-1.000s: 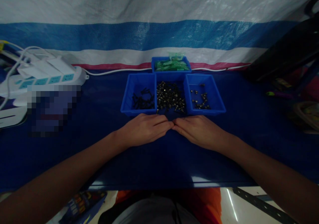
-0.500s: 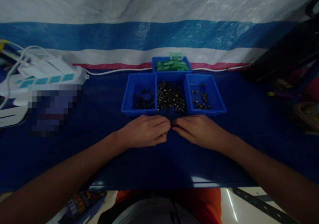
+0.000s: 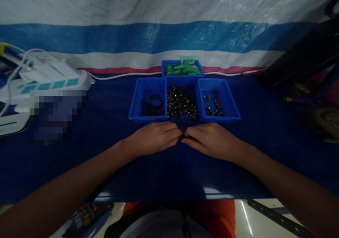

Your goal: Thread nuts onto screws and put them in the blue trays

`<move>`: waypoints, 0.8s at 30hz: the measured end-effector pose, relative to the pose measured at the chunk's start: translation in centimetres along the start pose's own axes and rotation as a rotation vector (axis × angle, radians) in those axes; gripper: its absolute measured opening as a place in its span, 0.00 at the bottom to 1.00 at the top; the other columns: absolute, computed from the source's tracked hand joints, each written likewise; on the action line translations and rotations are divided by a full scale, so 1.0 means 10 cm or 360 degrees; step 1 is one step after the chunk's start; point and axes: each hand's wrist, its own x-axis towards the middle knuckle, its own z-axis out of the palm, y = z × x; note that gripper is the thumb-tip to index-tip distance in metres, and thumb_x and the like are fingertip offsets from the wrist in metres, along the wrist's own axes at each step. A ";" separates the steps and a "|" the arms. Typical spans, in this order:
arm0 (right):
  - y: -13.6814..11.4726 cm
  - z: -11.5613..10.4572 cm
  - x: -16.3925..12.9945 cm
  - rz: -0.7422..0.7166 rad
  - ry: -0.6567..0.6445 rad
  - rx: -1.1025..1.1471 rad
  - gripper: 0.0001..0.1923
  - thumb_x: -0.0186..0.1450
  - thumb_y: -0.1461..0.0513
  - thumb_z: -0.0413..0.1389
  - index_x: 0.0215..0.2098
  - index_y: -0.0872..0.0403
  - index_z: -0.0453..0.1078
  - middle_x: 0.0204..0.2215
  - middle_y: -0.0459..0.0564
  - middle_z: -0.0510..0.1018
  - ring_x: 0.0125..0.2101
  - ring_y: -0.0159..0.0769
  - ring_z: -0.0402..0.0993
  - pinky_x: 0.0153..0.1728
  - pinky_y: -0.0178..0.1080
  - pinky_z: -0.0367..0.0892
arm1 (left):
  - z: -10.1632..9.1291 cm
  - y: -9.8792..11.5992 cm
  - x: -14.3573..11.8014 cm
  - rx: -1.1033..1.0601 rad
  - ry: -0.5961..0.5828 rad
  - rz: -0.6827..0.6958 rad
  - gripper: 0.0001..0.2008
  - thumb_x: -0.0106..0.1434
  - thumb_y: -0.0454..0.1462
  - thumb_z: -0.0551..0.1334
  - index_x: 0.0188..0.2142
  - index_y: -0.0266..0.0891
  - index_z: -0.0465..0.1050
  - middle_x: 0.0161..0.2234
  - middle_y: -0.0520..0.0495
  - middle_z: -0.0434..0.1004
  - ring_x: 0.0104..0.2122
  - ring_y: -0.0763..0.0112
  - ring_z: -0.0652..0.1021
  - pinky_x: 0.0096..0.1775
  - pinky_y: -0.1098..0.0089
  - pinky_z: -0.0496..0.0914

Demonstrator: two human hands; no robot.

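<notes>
Head view: the left hand (image 3: 155, 138) and right hand (image 3: 209, 139) lie palm-down on the blue table (image 3: 106, 160), fingertips nearly meeting just before the middle tray (image 3: 181, 103) of dark screws. Both hands are loosely curled; whatever sits between the fingertips (perhaps a screw) is too dim to tell. Flanking trays (image 3: 148, 102) (image 3: 217, 100) hold fewer parts; a green-filled tray (image 3: 182, 68) sits behind.

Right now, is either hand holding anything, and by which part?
Cannot tell. The left hand and right hand meet fingertip to fingertip before the middle bin; anything pinched there is hidden.
</notes>
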 end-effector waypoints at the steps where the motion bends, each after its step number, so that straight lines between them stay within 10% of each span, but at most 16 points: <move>1: 0.00 0.00 0.00 -0.0010 0.0005 -0.0018 0.15 0.67 0.56 0.41 0.30 0.55 0.62 0.25 0.45 0.72 0.28 0.31 0.70 0.30 0.34 0.59 | 0.00 0.00 0.00 -0.0001 -0.0006 -0.0007 0.12 0.66 0.37 0.47 0.38 0.35 0.67 0.33 0.48 0.69 0.34 0.73 0.72 0.40 0.72 0.68; 17: 0.03 -0.01 -0.01 0.0072 0.0022 -0.0012 0.11 0.67 0.59 0.42 0.33 0.55 0.63 0.26 0.45 0.72 0.28 0.30 0.69 0.30 0.33 0.57 | -0.05 0.04 0.02 -0.0057 -0.0041 -0.0205 0.10 0.64 0.39 0.49 0.34 0.36 0.65 0.29 0.50 0.67 0.30 0.75 0.71 0.32 0.75 0.65; 24: 0.04 0.00 0.00 0.0050 0.0005 -0.0009 0.10 0.67 0.61 0.42 0.32 0.55 0.62 0.26 0.45 0.72 0.26 0.29 0.68 0.28 0.33 0.56 | -0.06 0.04 0.00 -0.0231 0.0215 -0.0109 0.10 0.65 0.40 0.50 0.38 0.37 0.66 0.32 0.50 0.69 0.34 0.76 0.72 0.36 0.75 0.66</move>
